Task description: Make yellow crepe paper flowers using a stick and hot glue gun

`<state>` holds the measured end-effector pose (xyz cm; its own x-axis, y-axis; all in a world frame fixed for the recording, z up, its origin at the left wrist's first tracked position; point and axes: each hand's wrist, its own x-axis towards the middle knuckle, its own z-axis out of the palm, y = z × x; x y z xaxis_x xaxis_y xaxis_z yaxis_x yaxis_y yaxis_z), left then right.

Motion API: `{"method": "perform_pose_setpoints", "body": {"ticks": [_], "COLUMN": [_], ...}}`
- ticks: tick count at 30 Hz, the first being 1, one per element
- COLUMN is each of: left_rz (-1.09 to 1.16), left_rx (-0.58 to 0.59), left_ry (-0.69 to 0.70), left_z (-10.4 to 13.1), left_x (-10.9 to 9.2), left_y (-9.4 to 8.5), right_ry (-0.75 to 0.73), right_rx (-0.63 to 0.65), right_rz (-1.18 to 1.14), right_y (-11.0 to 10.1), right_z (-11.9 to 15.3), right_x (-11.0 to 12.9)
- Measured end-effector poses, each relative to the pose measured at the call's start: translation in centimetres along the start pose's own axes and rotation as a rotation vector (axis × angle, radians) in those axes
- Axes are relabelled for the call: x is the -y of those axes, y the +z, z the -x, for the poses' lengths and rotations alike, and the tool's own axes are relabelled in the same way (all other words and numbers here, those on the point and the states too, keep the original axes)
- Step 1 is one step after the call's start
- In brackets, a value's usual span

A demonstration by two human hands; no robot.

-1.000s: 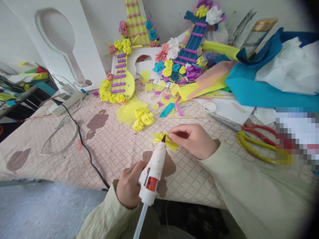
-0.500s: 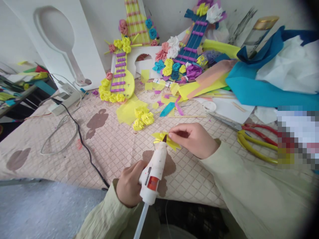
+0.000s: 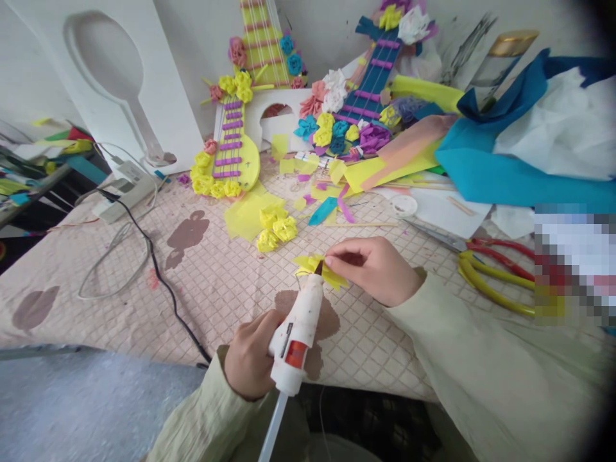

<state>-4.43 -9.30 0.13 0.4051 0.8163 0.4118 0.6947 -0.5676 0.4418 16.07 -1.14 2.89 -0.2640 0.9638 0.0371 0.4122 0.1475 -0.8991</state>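
Observation:
My left hand (image 3: 253,356) is closed round the handle of a white hot glue gun (image 3: 304,314), whose clear glue stick (image 3: 274,423) sticks out of the back end. The gun's dark nozzle meets a yellow paper flower (image 3: 332,274) low over the table. With thumb and forefinger, my right hand (image 3: 378,268) pinches the flower's upper right side. Part of the flower is hidden behind the nozzle and fingertips. Several finished yellow paper flowers (image 3: 278,230) lie just beyond, beside a flat yellow paper sheet (image 3: 243,215).
Red- and yellow-handled scissors (image 3: 491,263) lie at the right. Behind stand a small yellow instrument model (image 3: 245,160) and a blue one (image 3: 368,90), both decorated with paper flowers. Blue paper (image 3: 505,167) is heaped back right. A black cord (image 3: 163,276) and a power strip (image 3: 128,189) are at left.

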Motion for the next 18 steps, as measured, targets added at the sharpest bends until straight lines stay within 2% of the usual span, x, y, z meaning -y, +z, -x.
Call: {"method": "perform_pose_setpoints", "body": {"ticks": [18], "left_rz": [-0.05], "left_rx": [-0.016], "left_ry": [-0.063], "left_z": [0.42], "left_x": [-0.02], "left_y": [0.04], "right_ry": [-0.013], "right_rx": [-0.017], "right_rz": [0.016], "right_y": [-0.02], "right_z": [0.04], "right_x": [0.04]}}
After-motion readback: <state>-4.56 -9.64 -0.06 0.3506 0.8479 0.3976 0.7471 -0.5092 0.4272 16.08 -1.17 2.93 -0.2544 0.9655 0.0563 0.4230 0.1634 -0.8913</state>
